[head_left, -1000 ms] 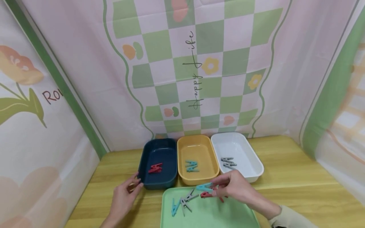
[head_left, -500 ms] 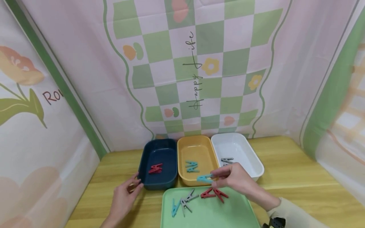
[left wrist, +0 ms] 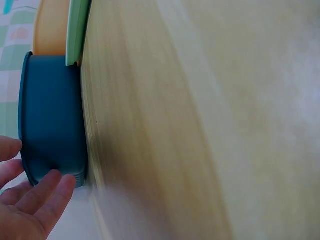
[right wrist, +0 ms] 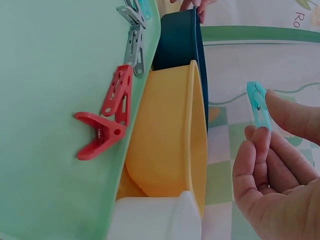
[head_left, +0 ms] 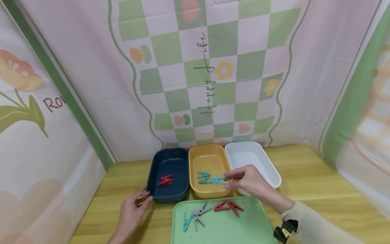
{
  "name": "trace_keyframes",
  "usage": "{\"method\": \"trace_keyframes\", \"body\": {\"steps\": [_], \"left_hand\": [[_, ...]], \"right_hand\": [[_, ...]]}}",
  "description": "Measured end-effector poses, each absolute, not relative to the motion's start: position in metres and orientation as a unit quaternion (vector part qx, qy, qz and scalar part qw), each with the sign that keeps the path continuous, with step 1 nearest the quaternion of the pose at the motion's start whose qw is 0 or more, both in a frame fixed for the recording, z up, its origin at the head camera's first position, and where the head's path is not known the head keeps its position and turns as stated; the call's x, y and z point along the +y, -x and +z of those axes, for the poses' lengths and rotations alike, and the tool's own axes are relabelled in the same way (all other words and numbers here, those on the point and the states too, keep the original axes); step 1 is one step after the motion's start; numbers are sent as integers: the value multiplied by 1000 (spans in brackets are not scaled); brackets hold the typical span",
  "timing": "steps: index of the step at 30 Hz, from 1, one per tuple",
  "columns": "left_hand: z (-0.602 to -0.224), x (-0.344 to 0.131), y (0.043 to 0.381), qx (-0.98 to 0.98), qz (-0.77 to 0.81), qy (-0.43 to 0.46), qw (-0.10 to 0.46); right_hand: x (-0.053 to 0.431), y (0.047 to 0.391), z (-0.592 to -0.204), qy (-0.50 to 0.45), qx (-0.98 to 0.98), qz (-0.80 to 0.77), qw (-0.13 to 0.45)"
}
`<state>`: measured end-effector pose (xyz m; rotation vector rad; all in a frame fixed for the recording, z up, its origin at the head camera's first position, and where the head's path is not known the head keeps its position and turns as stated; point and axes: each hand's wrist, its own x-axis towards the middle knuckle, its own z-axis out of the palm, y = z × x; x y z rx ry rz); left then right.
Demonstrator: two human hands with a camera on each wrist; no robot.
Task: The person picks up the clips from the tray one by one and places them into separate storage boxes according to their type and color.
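My right hand (head_left: 251, 183) pinches a light-blue clothespin (head_left: 218, 180) by one end between thumb and fingers, over the yellow bin (head_left: 210, 150). The right wrist view shows this clothespin (right wrist: 258, 105) raised above the bin's rim. Inside the yellow bin lie other light-blue clothespins (head_left: 203, 177). My left hand (head_left: 132, 210) rests its fingertips against the near left corner of the navy bin (head_left: 170, 197), fingers loosely spread in the left wrist view. Red clothespins (head_left: 166, 180) lie in the navy bin. A green tray (head_left: 231, 227) bears red clothespins (head_left: 221, 206), grey clothespins (head_left: 198, 217) and a light-blue clothespin (head_left: 187, 222).
A white bin (head_left: 272, 169) stands right of the yellow one, partly hidden by my right hand. All three bins stand side by side on the wooden table (head_left: 317, 189), behind the tray. A patterned curtain (head_left: 170, 74) hangs behind them.
My right hand has lifted the light-blue clothespin from beside the red ones on the tray and carried it forward over the yellow bin. The left hand has stayed at the navy bin.
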<state>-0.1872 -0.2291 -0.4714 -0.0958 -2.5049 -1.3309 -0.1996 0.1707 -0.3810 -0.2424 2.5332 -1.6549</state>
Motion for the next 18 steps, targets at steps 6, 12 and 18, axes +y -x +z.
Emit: {"method": "trace_keyframes", "body": {"steps": [6,12,18], "left_hand": [[-470,-229,187,-872,-465,35,150],[-471,-229,186,-870,-468,40,149],[-471,-230,187,-870,-470,37,147]], "right_hand": [[170,208,-378,86,836,-541,40],[169,216,-378,73,835,-544,40],[166,222,-376,78,834,-545,40]]}}
